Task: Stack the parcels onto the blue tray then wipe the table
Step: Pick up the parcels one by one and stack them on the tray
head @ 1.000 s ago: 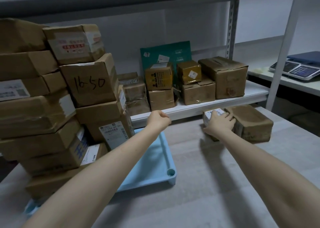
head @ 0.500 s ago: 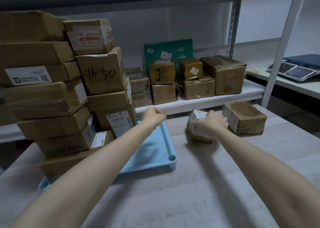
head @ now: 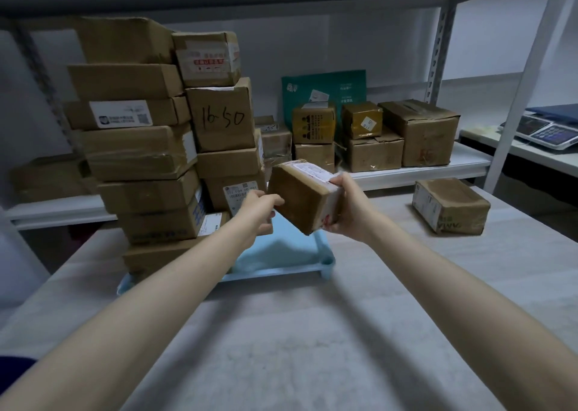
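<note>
A small brown parcel (head: 301, 196) with a white label hangs tilted above the right part of the blue tray (head: 291, 260). My right hand (head: 350, 213) grips its right end, fingers curled under it. My left hand (head: 259, 212) touches its lower left side with curled fingers. Two tall stacks of brown parcels (head: 175, 148) fill the tray's left part. One more brown parcel (head: 450, 206) lies on the table (head: 312, 332) at the right.
Behind the table runs a white shelf (head: 422, 170) holding several boxes (head: 419, 132) and a green mailer (head: 323, 90). A metal upright (head: 519, 91) stands at the right, with a scale (head: 547, 130) on a side counter beyond it.
My right hand lifted the small parcel off the table and carried it left, over the tray. My left hand came up to meet its left side.
</note>
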`<state>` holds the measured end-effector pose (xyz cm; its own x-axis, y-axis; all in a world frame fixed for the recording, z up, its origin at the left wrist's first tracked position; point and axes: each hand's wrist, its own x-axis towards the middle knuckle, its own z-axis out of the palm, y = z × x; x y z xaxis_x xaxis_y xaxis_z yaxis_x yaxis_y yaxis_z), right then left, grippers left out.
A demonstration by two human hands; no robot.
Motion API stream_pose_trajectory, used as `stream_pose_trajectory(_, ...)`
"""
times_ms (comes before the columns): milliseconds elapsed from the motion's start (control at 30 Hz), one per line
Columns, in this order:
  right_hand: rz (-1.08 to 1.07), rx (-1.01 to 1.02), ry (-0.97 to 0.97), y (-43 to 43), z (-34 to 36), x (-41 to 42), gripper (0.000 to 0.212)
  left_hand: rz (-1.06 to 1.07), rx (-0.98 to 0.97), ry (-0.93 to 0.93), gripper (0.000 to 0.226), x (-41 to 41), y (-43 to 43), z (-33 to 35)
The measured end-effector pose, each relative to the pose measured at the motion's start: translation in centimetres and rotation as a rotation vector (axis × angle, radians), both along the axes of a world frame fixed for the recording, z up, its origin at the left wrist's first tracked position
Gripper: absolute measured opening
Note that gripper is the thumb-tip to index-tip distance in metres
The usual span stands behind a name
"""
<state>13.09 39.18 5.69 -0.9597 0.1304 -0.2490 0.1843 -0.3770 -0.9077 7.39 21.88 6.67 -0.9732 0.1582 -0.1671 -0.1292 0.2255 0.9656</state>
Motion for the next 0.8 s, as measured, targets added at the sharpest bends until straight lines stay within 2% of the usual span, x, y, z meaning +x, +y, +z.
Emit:
stream_pose_trajectory(133, 0.093, -0.132, -0.036, -2.0, -0.6, 0.0, 0.034, 0.031, 0.132, -0.034, 0.038, 1.0, -2.4, -0.2)
stream_pose_trajectory(200, 0.118, -0.18, -0.055, -2.7, -1.0, 0.1, 0.042, 0.02, 0.174, -0.076, 0.037, 1.6, -3.2, -0.1)
stream_pose_trajectory(300, 0.202, -0.24, -0.084, -3.1, -1.7, 0.1, 0.059, -0.056, 0.218, -0.18, 0.052, 2.3, -4.5, -0.1)
stream_pose_trajectory(400, 0.312, -0.287, -0.113, -3.4, -2.0, 0.4, 0.071, -0.156, 0.256, -0.225, 0.042, 3.0, -5.6, 0.1)
stream_pose_trajectory(533, 0.372, -0.281, -0.106, -3.2, -2.7, 0.3, 0.075, -0.196, 0.252, -0.225, 0.043, 3.5, -6.2, 0.5)
stream_pose_trajectory(600, 0.302, -0.188, -0.109, -3.3, -2.8, 0.1, 0.064, -0.137, 0.244, -0.203, 0.042, 3.6, -6.3, 0.7)
stream_pose_trajectory(700, 0.137, 0.048, -0.164, -3.7, -2.8, -0.1, 0.027, -0.085, 0.148, -0.073, 0.04, 3.5, -6.4, 0.9)
stream_pose_trajectory(800, -0.019, 0.122, -0.183, -3.6, -2.9, -0.6, 0.019, -0.071, 0.068, 0.118, 0.058, 3.8, -6.4, 1.0)
